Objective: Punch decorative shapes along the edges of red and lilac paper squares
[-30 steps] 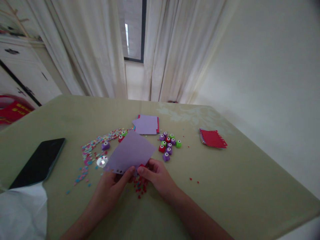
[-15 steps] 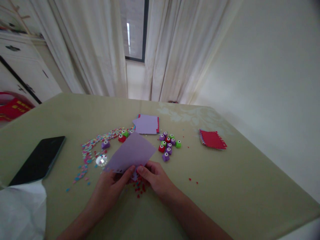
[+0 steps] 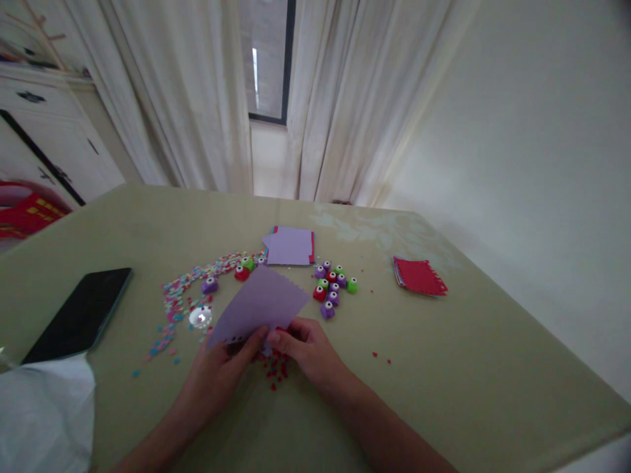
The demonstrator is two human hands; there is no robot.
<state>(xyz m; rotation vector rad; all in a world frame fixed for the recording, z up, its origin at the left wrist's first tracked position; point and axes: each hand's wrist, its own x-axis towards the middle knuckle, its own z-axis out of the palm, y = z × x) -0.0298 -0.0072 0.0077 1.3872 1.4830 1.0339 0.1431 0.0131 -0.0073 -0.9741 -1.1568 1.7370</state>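
Observation:
My left hand [image 3: 217, 369] pinches the near edge of a lilac paper sheet [image 3: 259, 303] that has small punched holes along that edge. My right hand [image 3: 305, 348] is closed on a small red punch [image 3: 282, 328] clamped over the same edge, mostly hidden under my fingers. Tiny red paper bits [image 3: 276, 371] lie on the table just below both hands.
A cluster of several small punches [image 3: 332, 286] sits beyond my right hand. A stack of coloured paper [image 3: 290, 246], a red punched stack [image 3: 419, 276], scattered confetti [image 3: 187, 292], a black phone [image 3: 79, 315] and a white bag [image 3: 44, 414] lie on the green table [image 3: 468, 368].
The lilac sheet has tipped lower and flatter toward the table. Both hands stay at its near edge, almost unmoved.

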